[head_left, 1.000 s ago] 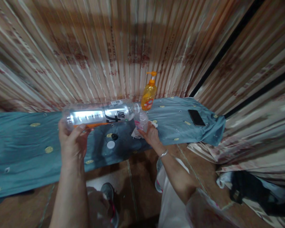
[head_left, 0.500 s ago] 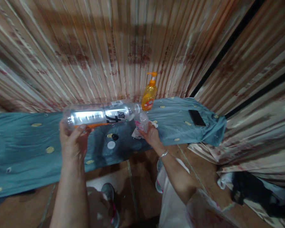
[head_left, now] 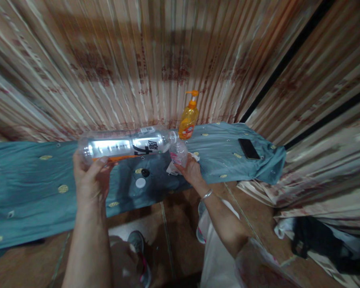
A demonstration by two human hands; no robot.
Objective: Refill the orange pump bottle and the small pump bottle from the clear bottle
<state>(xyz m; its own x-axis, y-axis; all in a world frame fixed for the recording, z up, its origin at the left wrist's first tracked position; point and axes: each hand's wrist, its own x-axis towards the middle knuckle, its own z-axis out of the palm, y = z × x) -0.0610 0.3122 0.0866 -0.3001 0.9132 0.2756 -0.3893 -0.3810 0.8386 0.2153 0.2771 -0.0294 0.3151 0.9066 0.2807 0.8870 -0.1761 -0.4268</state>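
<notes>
Held nearly level by its base end, a large clear plastic bottle (head_left: 123, 146) with a silver and orange label is in my left hand (head_left: 93, 172), fingers wrapped round it. Its uncapped neck points right and meets the top of a small clear plastic bottle (head_left: 179, 153) with pink print. My right hand (head_left: 191, 170) grips that small bottle, which leans towards the large one. Whether liquid passes between them I cannot tell. Below, a white cap (head_left: 141, 183) and a dark cap (head_left: 145, 173) lie on the teal cloth (head_left: 63, 168). A crumpled white tissue (head_left: 172, 169) shows behind my right hand.
Just behind the small bottle stands an orange pump bottle (head_left: 188, 120). A black phone (head_left: 249, 149) lies towards the cloth's right end. Pleated curtains (head_left: 156, 60) rise along the back and right. Dark clothing (head_left: 321, 240) is heaped at lower right.
My left hand and the base end of the large bottle have shifted very slightly left. The small bottle and my right hand stay in place.
</notes>
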